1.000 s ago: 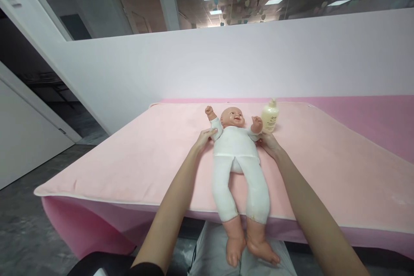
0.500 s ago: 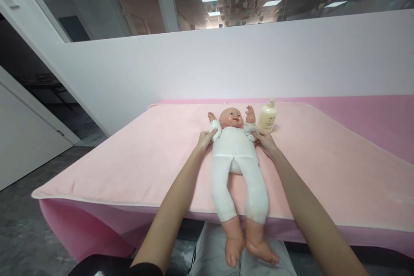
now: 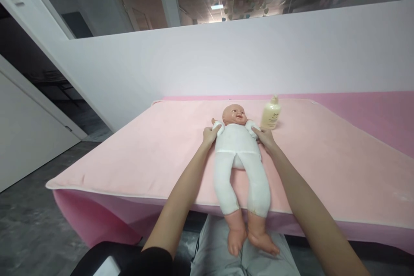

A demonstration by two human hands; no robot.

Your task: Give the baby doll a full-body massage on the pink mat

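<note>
A baby doll (image 3: 237,140) with a white cloth body lies face up on the pink padded mat (image 3: 145,151), its bare feet hanging past the front edge above my lap. My left hand (image 3: 210,135) is closed round the doll's arm on the left of the view, thumb on the white sleeve. On the other side my right hand (image 3: 265,137) grips the doll's other arm the same way. Both doll arms are bent up by its shoulders, and its hands are mostly hidden. Just beyond my right hand stands a pale yellow pump bottle (image 3: 271,114), upright.
A white wall (image 3: 226,58) rises behind the table, with a window above it. Pink cloth (image 3: 93,213) hangs over the table's front edge. At the left are a white door (image 3: 32,138) and grey floor. A white object (image 3: 108,267) lies at the bottom left.
The doll's forearms, raised beside its head before, are now lower and folded back, with its hands largely out of sight. Both my hands keep their hold. The view has shifted slightly.
</note>
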